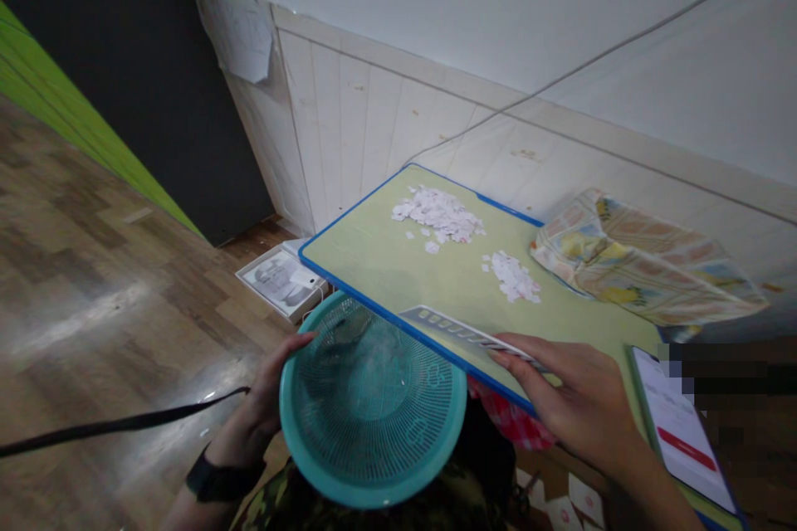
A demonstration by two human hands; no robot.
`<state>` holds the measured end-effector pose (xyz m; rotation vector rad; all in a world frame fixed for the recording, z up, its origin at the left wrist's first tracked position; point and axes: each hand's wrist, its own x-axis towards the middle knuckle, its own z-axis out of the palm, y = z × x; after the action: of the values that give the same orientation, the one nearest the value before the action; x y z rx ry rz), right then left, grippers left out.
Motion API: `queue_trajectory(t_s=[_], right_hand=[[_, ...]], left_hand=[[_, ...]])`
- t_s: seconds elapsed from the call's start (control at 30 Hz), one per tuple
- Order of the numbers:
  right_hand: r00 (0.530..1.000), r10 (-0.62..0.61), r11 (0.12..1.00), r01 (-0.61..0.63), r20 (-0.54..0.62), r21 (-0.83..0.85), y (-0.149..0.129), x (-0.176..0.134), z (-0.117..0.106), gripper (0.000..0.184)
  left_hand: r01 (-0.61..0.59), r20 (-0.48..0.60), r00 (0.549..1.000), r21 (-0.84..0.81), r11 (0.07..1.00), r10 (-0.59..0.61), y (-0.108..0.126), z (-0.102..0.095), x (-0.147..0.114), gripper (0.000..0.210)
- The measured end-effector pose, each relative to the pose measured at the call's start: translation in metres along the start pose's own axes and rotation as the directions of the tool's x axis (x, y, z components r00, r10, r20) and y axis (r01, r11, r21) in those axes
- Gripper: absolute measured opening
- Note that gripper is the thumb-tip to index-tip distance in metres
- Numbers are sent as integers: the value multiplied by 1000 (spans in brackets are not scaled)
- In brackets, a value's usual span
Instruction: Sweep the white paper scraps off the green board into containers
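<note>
Round teal plastic basket (pixel 374 415), gripped by the left hand (pixel 271 398), sits under the right hand (pixel 573 406) pinching a ruler (pixel 464 332); paper bits (pixel 442 214) beyond might miss.

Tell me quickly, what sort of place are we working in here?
Probably a room in a home: a low green table against a white panelled wall, a wood-look floor, and a patterned cloth and phone on the table.

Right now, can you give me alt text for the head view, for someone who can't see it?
The left hand holds a round teal plastic mesh basket under the edge of a green, blue-rimmed table, while the right hand presses a flat grey slotted ruler on the tabletop. Two piles of white paper scraps lie beyond it.
</note>
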<state>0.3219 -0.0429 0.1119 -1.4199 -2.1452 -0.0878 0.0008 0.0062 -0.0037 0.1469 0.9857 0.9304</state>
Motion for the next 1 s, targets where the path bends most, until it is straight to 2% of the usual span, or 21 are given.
queue_trajectory(t_s=[0.1,0.27,0.47,0.57,0.67,0.8,1.0], right_hand=[[999,-7,1000,6,-34,-10,-2,3,-1,14],[997,-80,997,80,2,23,-7,1,-3,16],[949,-314,944,314,14,-99,-22,-15,-6,27],[922,-385,913,387,44,-128,-33,-20,-9,29],[909,-411,893,417,70,-168,-41,-22,-9,30],[887,-451,863,461,97,-208,-43,-22,-3,30],[886,-434,874,458,164,-163,-46,-20,-7,34]], left_hand=[[-4,-19,1000,28,1000,4,1,1,-1,9],[35,5,999,52,998,-36,1,-2,4,14],[34,-8,999,47,998,-33,0,-4,4,13],[-32,-42,999,50,998,35,0,-2,3,9],[-88,-72,993,57,994,92,-1,-1,0,8],[-85,-91,992,57,995,89,-1,1,-1,8],[-110,-110,986,103,989,122,-1,3,-1,9]])
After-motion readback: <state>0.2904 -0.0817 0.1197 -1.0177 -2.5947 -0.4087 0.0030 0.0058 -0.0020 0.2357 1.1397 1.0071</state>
